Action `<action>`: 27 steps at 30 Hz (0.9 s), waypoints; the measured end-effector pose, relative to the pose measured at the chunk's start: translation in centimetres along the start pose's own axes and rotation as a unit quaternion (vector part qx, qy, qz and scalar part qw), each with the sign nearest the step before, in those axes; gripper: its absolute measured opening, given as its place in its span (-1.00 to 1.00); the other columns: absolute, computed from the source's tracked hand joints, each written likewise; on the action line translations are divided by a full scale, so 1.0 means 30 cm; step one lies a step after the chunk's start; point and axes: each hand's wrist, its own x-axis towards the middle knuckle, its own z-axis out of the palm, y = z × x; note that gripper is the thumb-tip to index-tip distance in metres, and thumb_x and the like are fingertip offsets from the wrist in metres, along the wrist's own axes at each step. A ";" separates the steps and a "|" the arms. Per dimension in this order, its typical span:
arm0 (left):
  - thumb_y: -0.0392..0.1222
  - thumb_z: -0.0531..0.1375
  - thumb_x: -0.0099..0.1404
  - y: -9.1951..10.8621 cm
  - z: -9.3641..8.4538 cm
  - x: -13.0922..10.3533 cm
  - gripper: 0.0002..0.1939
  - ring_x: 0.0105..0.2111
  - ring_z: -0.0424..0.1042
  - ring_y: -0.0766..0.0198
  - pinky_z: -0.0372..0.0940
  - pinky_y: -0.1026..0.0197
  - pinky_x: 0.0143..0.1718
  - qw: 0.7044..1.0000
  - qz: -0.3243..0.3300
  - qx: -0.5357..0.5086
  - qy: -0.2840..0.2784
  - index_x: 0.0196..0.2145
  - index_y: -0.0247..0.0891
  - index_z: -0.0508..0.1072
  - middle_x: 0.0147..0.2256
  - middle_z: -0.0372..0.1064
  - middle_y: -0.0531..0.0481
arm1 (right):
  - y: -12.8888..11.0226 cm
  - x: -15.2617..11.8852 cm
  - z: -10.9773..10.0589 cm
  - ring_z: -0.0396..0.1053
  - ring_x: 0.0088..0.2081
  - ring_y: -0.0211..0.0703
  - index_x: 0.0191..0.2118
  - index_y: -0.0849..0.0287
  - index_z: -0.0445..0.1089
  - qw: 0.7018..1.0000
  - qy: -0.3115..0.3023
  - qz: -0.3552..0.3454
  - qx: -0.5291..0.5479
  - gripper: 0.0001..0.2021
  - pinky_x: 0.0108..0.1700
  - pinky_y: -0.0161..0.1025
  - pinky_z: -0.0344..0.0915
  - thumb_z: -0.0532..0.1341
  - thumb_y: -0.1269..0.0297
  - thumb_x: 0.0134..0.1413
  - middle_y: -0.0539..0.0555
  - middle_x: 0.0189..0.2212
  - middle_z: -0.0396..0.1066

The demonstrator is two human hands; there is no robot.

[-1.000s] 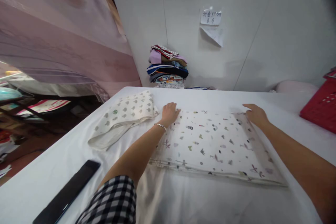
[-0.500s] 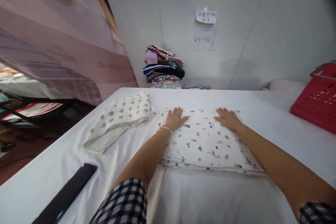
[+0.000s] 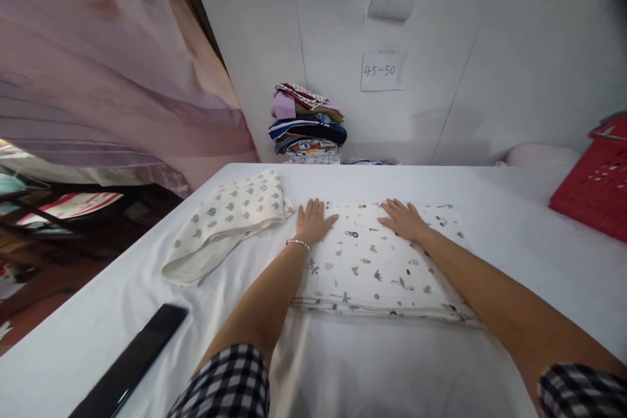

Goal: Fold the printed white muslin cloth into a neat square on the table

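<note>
A white cloth (image 3: pixel 375 261) printed with small plants and creatures lies folded in flat layers in front of me. My left hand (image 3: pixel 313 221) rests palm down on its far left corner, fingers spread. On the far edge, right of the middle, my right hand (image 3: pixel 404 219) also lies flat with its fingers apart. Neither hand grips the fabric. To the left, a second white cloth (image 3: pixel 230 215) with grey-green tree prints lies loosely folded, its right end close to my left hand.
The table (image 3: pixel 509 235) has a white cover, wrinkled at left. A long black object (image 3: pixel 132 359) lies at the near left. A red basket (image 3: pixel 595 183) stands at the far right. Folded textiles (image 3: pixel 308 124) are stacked beyond the back edge. A pink curtain (image 3: pixel 112 65) hangs at left.
Both hands have slid left over the printed cloth, the right one further, so they are closer together. The upper paper on the wall has flapped up.
</note>
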 end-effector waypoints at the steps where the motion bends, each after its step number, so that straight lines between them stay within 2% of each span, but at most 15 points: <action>1: 0.34 -0.25 0.31 0.003 -0.001 0.000 -0.18 0.35 -0.26 0.01 -0.27 -0.14 0.31 1.000 -0.001 0.001 0.003 0.31 -0.27 0.05 0.35 -0.15 -0.14 | 0.000 0.001 -0.003 -0.37 0.38 0.01 0.37 0.11 -0.11 1.000 -0.003 0.003 0.001 -0.28 0.32 0.13 -0.33 -0.25 -0.17 0.22 0.06 0.40 -0.32; 3: 0.33 -0.25 0.31 0.009 -0.005 -0.003 -0.18 0.35 -0.25 0.01 -0.26 -0.15 0.31 1.000 -0.002 0.001 0.008 0.31 -0.28 0.06 0.34 -0.14 -0.14 | -0.010 0.004 -0.014 -0.36 0.38 0.04 0.36 0.12 -0.08 1.000 -0.006 0.012 0.000 -0.29 0.32 0.17 -0.32 -0.23 -0.16 0.22 0.09 0.40 -0.30; 6: 0.32 -0.24 0.31 0.016 -0.013 -0.008 -0.19 0.35 -0.25 0.01 -0.26 -0.15 0.31 1.000 -0.005 -0.001 0.010 0.31 -0.29 0.06 0.34 -0.14 -0.15 | -0.066 0.017 -0.025 -0.38 0.38 0.08 0.36 0.15 -0.06 1.000 0.017 0.015 -0.005 -0.28 0.31 0.20 -0.33 -0.21 -0.17 0.21 0.13 0.39 -0.30; 11: 0.31 -0.22 0.31 0.021 -0.019 -0.015 -0.19 0.35 -0.25 0.02 -0.27 -0.14 0.31 1.000 -0.011 -0.004 0.010 0.30 -0.30 0.07 0.34 -0.14 -0.15 | -0.178 0.057 0.014 -0.35 0.38 0.04 0.36 0.15 -0.09 0.998 0.029 -0.057 0.003 -0.27 0.31 0.16 -0.33 -0.20 -0.20 0.21 0.14 0.39 -0.28; 14: 0.30 -0.20 0.31 0.021 -0.018 -0.016 -0.19 0.35 -0.25 0.01 -0.26 -0.15 0.31 1.000 -0.010 -0.010 0.013 0.30 -0.33 0.07 0.34 -0.13 -0.15 | -0.200 0.070 0.033 -0.33 0.38 0.06 0.36 0.13 -0.07 0.997 0.030 -0.064 0.009 -0.28 0.31 0.17 -0.32 -0.20 -0.20 0.22 0.13 0.39 -0.25; 17: 0.29 -0.19 0.31 0.020 -0.018 -0.015 -0.20 0.35 -0.25 0.01 -0.26 -0.16 0.31 1.000 -0.008 -0.012 0.016 0.30 -0.32 0.08 0.34 -0.13 -0.15 | -0.197 0.068 0.011 -0.33 0.38 0.04 0.36 0.13 -0.08 0.998 0.010 -0.060 0.020 -0.28 0.31 0.13 -0.30 -0.21 -0.20 0.22 0.13 0.39 -0.26; 19: 0.29 -0.19 0.31 0.019 -0.017 -0.012 -0.20 0.35 -0.26 0.01 -0.25 -0.16 0.30 1.000 -0.011 -0.014 0.012 0.30 -0.32 0.08 0.34 -0.14 -0.16 | -0.173 0.055 -0.019 -0.35 0.38 0.02 0.37 0.14 -0.10 0.999 0.003 -0.045 0.022 -0.28 0.31 0.11 -0.30 -0.22 -0.19 0.22 0.13 0.39 -0.28; 21: 0.29 -0.19 0.32 0.018 -0.017 -0.009 -0.20 0.35 -0.26 0.02 -0.24 -0.17 0.30 1.000 -0.013 -0.013 0.010 0.31 -0.31 0.07 0.34 -0.15 -0.16 | -0.116 0.030 -0.046 -0.40 0.38 0.02 0.37 0.15 -0.12 1.000 0.020 -0.020 0.007 -0.27 0.32 0.12 -0.34 -0.23 -0.18 0.22 0.12 0.40 -0.31; 24: 0.28 -0.20 0.32 0.015 -0.014 -0.003 -0.21 0.35 -0.25 0.02 -0.23 -0.16 0.30 1.000 -0.008 -0.003 0.016 0.31 -0.32 0.07 0.34 -0.15 -0.16 | 0.027 -0.027 -0.053 -0.44 0.38 0.05 0.37 0.17 -0.10 0.997 0.052 0.050 -0.027 -0.27 0.32 0.14 -0.39 -0.23 -0.17 0.22 0.13 0.40 -0.31; 27: 0.27 -0.19 0.33 0.012 -0.011 0.000 -0.22 0.35 -0.24 -0.01 -0.21 -0.17 0.30 1.000 -0.003 0.006 0.022 0.30 -0.32 0.09 0.34 -0.14 -0.17 | 0.176 -0.080 -0.027 -0.36 0.37 0.12 0.35 0.20 -0.05 0.988 0.054 0.144 -0.033 -0.27 0.31 0.18 -0.33 -0.22 -0.16 0.21 0.17 0.39 -0.24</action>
